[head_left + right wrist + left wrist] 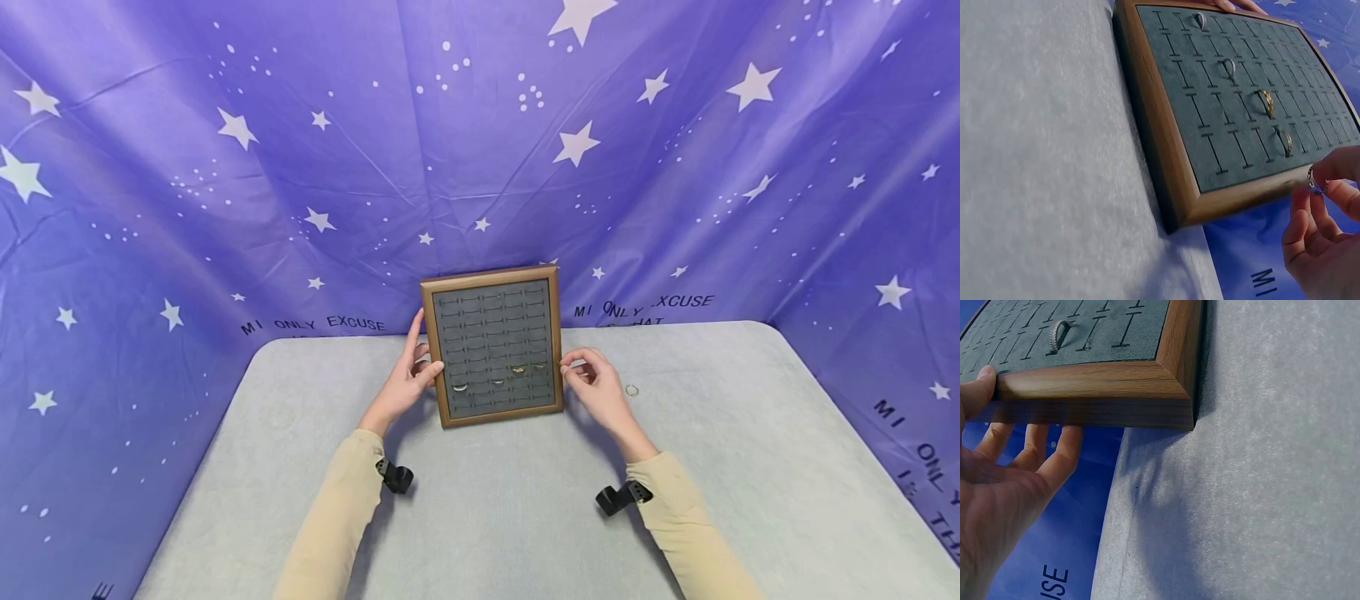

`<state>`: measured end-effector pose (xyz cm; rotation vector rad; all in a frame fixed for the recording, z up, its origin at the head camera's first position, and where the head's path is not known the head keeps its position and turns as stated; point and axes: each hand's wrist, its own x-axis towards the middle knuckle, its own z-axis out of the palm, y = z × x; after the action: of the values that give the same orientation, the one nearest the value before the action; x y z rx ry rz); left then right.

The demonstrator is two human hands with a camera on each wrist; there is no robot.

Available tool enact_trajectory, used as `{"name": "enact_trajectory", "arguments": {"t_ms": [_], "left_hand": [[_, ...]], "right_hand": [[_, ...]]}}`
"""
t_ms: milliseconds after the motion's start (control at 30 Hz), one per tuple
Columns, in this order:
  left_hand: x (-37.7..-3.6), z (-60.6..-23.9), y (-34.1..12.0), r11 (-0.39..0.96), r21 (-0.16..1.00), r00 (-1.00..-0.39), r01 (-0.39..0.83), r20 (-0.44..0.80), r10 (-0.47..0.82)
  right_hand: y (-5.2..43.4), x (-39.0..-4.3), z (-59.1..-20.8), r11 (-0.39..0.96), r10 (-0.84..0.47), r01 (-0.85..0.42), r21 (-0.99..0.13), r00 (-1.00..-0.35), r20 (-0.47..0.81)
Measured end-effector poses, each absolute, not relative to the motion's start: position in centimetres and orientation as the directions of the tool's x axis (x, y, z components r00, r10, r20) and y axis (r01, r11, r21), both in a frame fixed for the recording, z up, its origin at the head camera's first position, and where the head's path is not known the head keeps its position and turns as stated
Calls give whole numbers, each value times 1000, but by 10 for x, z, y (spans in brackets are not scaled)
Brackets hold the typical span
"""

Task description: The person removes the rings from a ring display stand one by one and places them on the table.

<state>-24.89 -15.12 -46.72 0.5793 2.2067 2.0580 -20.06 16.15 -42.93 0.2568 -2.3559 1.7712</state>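
A wooden-framed ring tray (495, 346) stands near the far edge of the grey bench (525, 500), tilted back against the purple star-printed backdrop (225, 167), its lower edge resting on the bench. The left hand (405, 379) holds the tray's left side: the thumb lies on the front of the frame and the straight fingers (1035, 447) reach behind it, as the left wrist view shows. The tray's grey padded face has rows of slots, and four rings sit in the lower rows: a silver ring (1201, 20) nearest the left hand, another silver ring (1230, 66) further along, then a gold ring (1266, 102) and a second gold ring (1286, 142) towards the right side. The right hand (596, 383) is just beside the tray's right edge, fingers curled, pinching a small silver ring (1314, 181) between thumb and fingertips; that ring is close to the frame but I cannot tell whether it touches it. One more ring (632, 390) lies flat on the bench just to the right of the right hand, apart from the tray. Both arms wear beige sleeves (330, 517) with black wrist mounts.
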Motion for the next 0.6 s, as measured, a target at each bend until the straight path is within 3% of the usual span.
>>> {"name": "enact_trajectory", "arguments": {"t_ms": [600], "left_hand": [[-237,-443,-148,40,976,-920,215,189,344]], "right_hand": [[185,-196,-438,314,9,-231,-921,-969,246]]}}
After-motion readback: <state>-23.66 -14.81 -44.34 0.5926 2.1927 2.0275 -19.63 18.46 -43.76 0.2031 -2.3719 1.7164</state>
